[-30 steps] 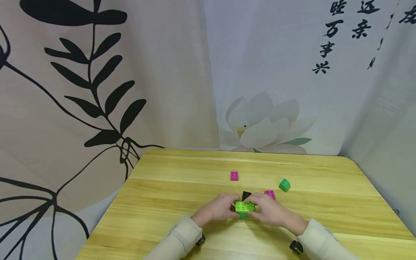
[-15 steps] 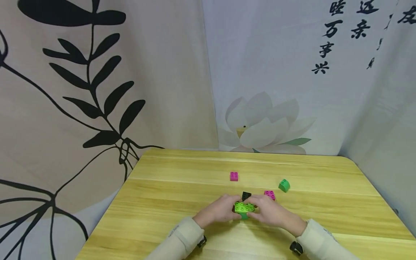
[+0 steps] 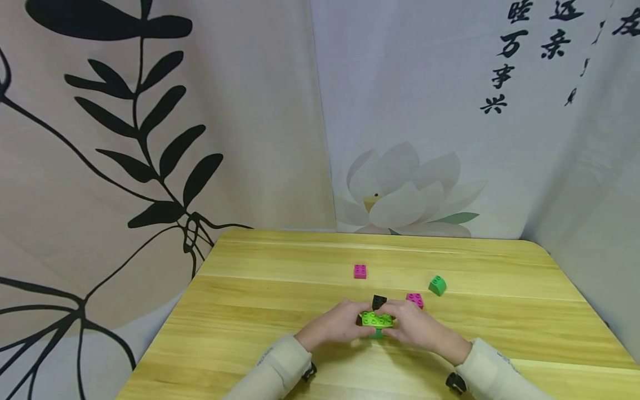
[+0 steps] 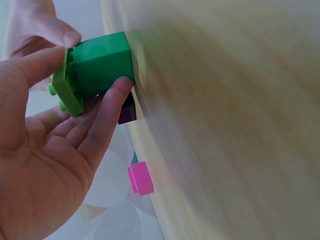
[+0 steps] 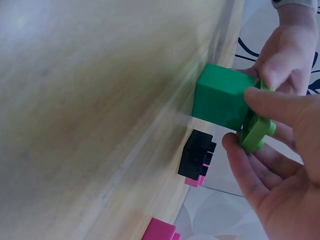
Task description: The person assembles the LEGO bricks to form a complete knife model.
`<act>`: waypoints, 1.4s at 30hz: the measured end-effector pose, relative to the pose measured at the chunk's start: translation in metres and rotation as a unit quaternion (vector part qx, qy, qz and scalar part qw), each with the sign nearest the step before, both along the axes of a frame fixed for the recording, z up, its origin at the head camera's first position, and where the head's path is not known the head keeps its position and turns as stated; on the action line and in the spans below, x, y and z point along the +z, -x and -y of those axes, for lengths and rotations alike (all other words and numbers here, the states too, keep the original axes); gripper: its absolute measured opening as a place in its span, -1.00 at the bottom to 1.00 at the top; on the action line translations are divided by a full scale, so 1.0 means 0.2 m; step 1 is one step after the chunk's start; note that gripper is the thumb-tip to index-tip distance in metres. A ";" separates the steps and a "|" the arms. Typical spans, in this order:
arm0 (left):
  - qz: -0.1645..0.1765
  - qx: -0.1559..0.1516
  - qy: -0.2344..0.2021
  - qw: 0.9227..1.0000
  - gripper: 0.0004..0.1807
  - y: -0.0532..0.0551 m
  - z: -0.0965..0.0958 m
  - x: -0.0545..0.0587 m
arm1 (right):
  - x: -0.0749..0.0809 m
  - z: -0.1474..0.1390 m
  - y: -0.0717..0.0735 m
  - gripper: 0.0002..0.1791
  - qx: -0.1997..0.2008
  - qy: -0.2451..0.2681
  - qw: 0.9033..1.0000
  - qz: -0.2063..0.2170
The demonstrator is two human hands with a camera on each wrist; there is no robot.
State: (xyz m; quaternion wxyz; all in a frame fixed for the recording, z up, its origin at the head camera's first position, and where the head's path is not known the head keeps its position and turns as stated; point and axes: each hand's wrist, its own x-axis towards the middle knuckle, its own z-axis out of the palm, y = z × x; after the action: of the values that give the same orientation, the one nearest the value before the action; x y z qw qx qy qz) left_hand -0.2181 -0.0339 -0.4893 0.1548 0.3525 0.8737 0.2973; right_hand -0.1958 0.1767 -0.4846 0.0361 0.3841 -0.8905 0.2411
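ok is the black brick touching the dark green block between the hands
Apart: the right wrist view shows a narrow gap between the black brick and the dark green block.

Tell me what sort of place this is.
Probably an indoor tabletop corner set up for play or recording, though a home room is possible: a wooden table, colourful toy bricks, and what look like printed cloth hangings behind.

Fingers [image 4: 102,120] around green block [image 4: 100,60], lime plate [image 4: 65,89]
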 end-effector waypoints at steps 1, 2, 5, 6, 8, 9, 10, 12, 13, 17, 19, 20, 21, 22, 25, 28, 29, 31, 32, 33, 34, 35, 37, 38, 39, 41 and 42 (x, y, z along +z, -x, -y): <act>0.005 -0.001 -0.004 1.000 -0.70 0.00 0.00 0.00 | 0.00 0.00 0.00 -0.62 0.000 0.000 1.000 -0.001; 0.010 -0.001 -0.008 1.000 -0.74 0.00 0.01 0.00 | 0.00 0.00 0.00 -0.62 0.000 0.000 1.000 -0.002; 0.014 0.003 -0.007 1.000 -0.82 0.00 0.01 0.01 | -0.01 0.00 -0.01 -0.63 0.000 0.004 1.000 0.000; 0.015 0.004 -0.006 1.000 -0.83 0.00 0.01 0.01 | -0.01 0.00 -0.01 -0.64 0.001 0.005 1.000 0.001; 0.016 0.005 -0.003 1.000 -0.83 0.00 0.01 0.01 | -0.01 0.00 -0.01 -0.65 0.002 0.007 1.000 0.003; 0.016 0.005 -0.001 1.000 -0.83 0.00 0.01 0.01 | -0.01 0.00 -0.01 -0.66 0.002 0.008 1.000 0.004; 0.013 0.006 0.003 1.000 -0.82 0.00 0.01 0.01 | -0.01 0.00 -0.01 -0.66 0.002 0.009 1.000 0.006; 0.005 0.006 0.011 1.000 -0.80 0.00 0.01 0.02 | -0.01 0.00 -0.01 -0.66 0.001 0.007 1.000 0.005; -0.001 0.005 0.016 1.000 -0.78 0.00 0.01 0.02 | -0.01 0.00 0.00 -0.66 0.000 0.006 1.000 0.005; -0.024 0.000 0.030 0.999 -0.70 0.00 0.00 0.02 | -0.02 0.00 0.00 -0.65 -0.005 0.001 1.000 0.005; -0.030 -0.002 0.032 0.999 -0.70 0.00 -0.01 0.02 | -0.02 0.00 0.00 -0.64 -0.006 0.004 1.000 0.006; -0.032 -0.003 0.032 0.999 -0.70 0.00 -0.01 0.03 | -0.02 0.00 0.00 -0.64 -0.007 0.006 1.000 0.006; -0.033 -0.003 0.033 0.999 -0.71 0.00 -0.01 0.02 | -0.02 0.00 0.00 -0.64 -0.007 0.009 1.000 0.005; -0.033 -0.003 0.033 0.999 -0.71 0.00 -0.01 0.02 | -0.02 0.00 -0.01 -0.64 -0.007 0.011 1.000 0.005; -0.035 -0.001 0.034 0.999 -0.71 0.01 -0.01 0.02 | -0.02 0.00 -0.01 -0.64 -0.007 0.015 1.000 0.002; -0.035 0.000 0.031 0.999 -0.71 0.01 -0.01 0.02 | -0.02 -0.01 -0.01 -0.64 -0.009 0.015 1.000 0.000; -0.034 -0.001 0.029 0.999 -0.71 0.01 -0.01 0.01 | -0.02 -0.01 -0.01 -0.64 -0.010 0.016 1.000 0.000; -0.033 -0.002 0.026 0.999 -0.70 0.01 -0.01 0.02 | -0.02 -0.01 -0.01 -0.63 -0.010 0.018 1.000 -0.005; -0.034 -0.003 0.024 0.999 -0.69 0.02 -0.01 0.02 | -0.03 -0.01 -0.01 -0.63 -0.010 0.019 1.000 -0.009; -0.033 -0.005 0.021 0.999 -0.68 0.02 -0.01 0.01 | -0.03 -0.01 -0.01 -0.63 -0.010 0.021 1.000 -0.013; -0.033 -0.007 0.019 0.999 -0.68 0.02 -0.01 0.02 | -0.03 -0.01 0.00 -0.63 -0.010 0.023 1.000 -0.016; -0.032 -0.008 0.017 0.999 -0.68 0.02 -0.01 0.02 | -0.03 -0.01 0.00 -0.63 -0.010 0.024 0.999 -0.018; -0.032 -0.011 0.015 0.999 -0.67 0.02 -0.01 0.02 | -0.04 -0.01 0.00 -0.63 -0.011 0.026 0.999 -0.020; -0.031 -0.011 0.013 0.999 -0.67 0.02 -0.01 0.02 | -0.04 -0.01 0.00 -0.63 -0.011 0.026 0.999 -0.019; -0.029 -0.011 0.012 0.999 -0.66 0.02 -0.01 0.02 | -0.04 -0.01 0.00 -0.64 -0.011 0.028 0.999 -0.017; -0.028 -0.008 0.013 0.999 -0.65 0.02 -0.01 0.02 | -0.04 -0.01 0.00 -0.65 -0.011 0.030 0.999 -0.012; -0.028 -0.008 0.013 1.000 -0.64 0.02 0.00 0.02 | -0.04 -0.01 0.00 -0.66 -0.010 0.033 0.999 -0.008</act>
State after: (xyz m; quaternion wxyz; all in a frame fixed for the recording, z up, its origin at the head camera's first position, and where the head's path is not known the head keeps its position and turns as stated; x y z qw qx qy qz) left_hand -0.2213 -0.0330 -0.4850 0.1375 0.3651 0.8788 0.2748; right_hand -0.1960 0.1784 -0.4927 0.0586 0.3754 -0.8857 0.2667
